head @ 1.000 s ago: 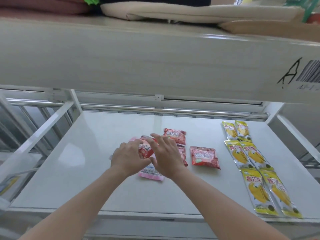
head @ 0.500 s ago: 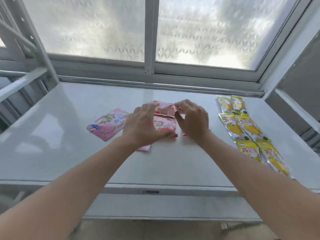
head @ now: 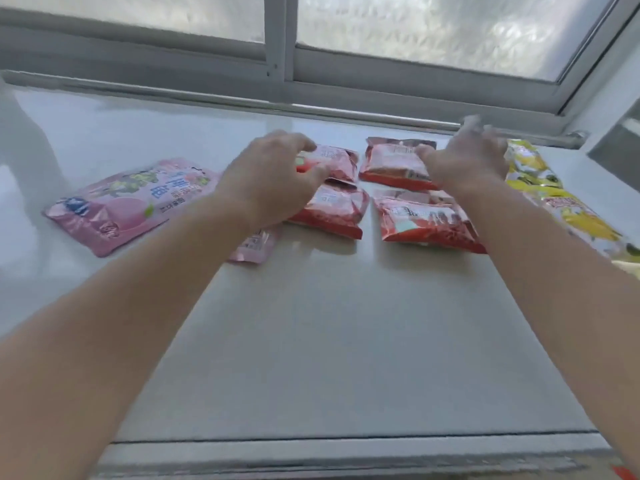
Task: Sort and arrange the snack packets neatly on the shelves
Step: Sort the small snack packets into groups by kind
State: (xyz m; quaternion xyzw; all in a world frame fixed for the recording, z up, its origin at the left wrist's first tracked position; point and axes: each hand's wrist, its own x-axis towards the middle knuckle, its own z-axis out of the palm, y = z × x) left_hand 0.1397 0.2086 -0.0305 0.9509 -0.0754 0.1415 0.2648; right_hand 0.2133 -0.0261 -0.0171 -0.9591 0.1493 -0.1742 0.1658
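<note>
Several red snack packets lie in a two-by-two block on the white shelf (head: 329,323). My left hand (head: 273,174) curls over the far-left red packet (head: 337,161), fingers at its back edge and thumb on its front. My right hand (head: 464,157), blurred by motion, hovers with fingers spread over the far-right red packet (head: 391,161). The near red packets (head: 332,209) (head: 426,223) lie untouched. A large pink packet (head: 128,202) lies to the left. A second pink packet (head: 254,245) is mostly hidden under my left wrist.
A row of yellow packets (head: 554,202) runs along the shelf's right side, partly behind my right arm. A window frame (head: 277,64) and a rail close the back of the shelf. The shelf's front lip (head: 346,452) is near me.
The view has dropped closer to the shelf. The red packets that both hands held together now lie spread in a block, and my right hand has moved right and opened.
</note>
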